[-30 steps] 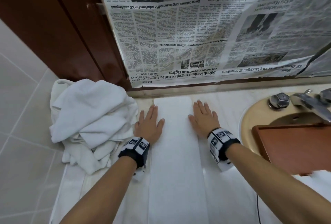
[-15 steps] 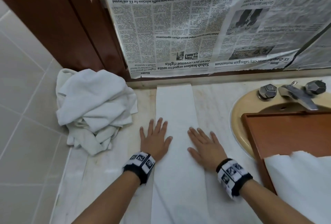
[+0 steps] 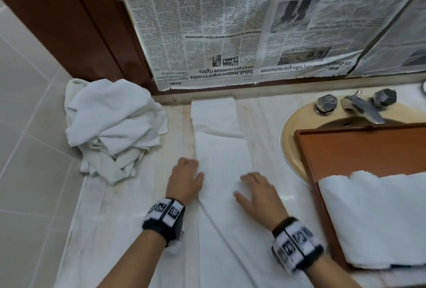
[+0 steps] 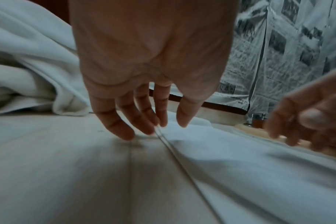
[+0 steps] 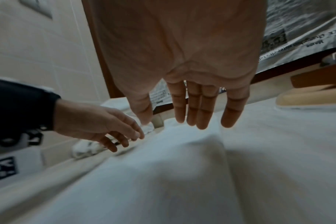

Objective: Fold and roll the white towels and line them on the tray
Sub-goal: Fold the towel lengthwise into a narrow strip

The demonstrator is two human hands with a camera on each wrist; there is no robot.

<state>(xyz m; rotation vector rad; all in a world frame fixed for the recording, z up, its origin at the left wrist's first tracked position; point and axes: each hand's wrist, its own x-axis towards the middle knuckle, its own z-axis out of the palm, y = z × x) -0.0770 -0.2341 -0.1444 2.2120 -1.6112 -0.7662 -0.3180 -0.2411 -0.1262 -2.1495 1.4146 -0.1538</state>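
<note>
Here one white towel (image 3: 221, 161) was laid out as a long narrow strip on the desk (image 3: 129, 207), its far end touching the ledge under the newspaper (image 3: 207, 34), probably so it could be rolled from the near end. A fold line was seen across the strip near the far end. The left hand (image 3: 184, 180) was placed at the strip's left edge, fingers relaxed and slightly bent, nothing gripped; in the left wrist view the fingertips (image 4: 125, 133) were seen just at the towel edge, contact not clearly told. The right hand (image 3: 258, 192) was held over the strip's right side, fingers straight, nothing gripped; both were blurred. Judged: the strip was being smoothed and squared before rolling.

Counted: one strip towel; one heap of crumpled white towels (image 3: 110, 126) kept near the left wall, number in it not told; one wooden tray (image 3: 359, 149) set across the sink (image 3: 292, 140), within reach on the right. White towelling (image 3: 373, 216) was seen lying on the tray's near end, count not told. One tap (image 3: 364, 108) with two knobs was seen behind the tray.
</note>
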